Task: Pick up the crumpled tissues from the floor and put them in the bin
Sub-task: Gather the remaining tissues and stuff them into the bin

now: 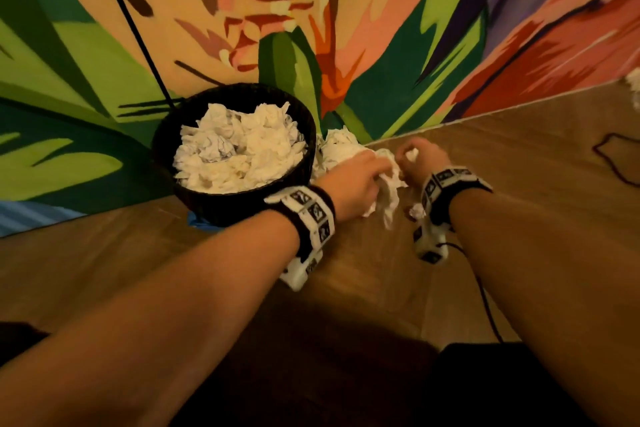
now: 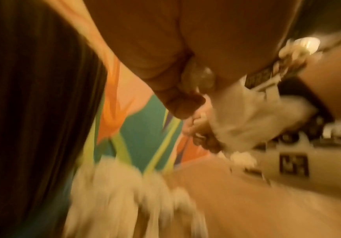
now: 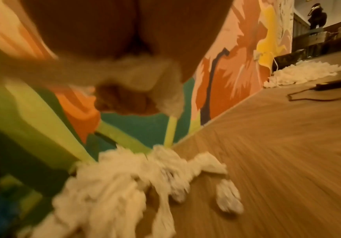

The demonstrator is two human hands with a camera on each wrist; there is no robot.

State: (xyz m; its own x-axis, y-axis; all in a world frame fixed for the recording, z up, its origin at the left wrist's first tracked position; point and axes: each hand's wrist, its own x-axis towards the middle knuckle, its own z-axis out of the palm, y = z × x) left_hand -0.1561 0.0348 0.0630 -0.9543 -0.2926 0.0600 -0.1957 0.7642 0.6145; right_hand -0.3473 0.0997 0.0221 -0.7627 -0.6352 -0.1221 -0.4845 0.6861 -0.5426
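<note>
A black woven bin [image 1: 221,208] stands against the painted wall, heaped with crumpled white tissues [image 1: 239,149]. Just right of it, more tissues [image 1: 337,149] lie on the wood floor at the wall's foot, blurred in the wrist views as a pile [image 2: 125,185] [image 3: 125,177]. My left hand [image 1: 375,173] grips a limp tissue [image 1: 388,198] that hangs below its fingers [image 2: 177,103]. My right hand [image 1: 410,158], close beside it, pinches a small wad [image 1: 412,153] [image 3: 137,75]. A small tissue ball [image 1: 417,210] lies on the floor under my right wrist.
The mural wall [image 1: 381,45] runs diagonally behind the bin. A black cable [image 1: 609,159] loops on the floor at right, with an adapter [image 3: 336,83]. A further tissue pile [image 3: 300,72] lies far along the wall. Blue tape [image 1: 201,220] shows under the bin.
</note>
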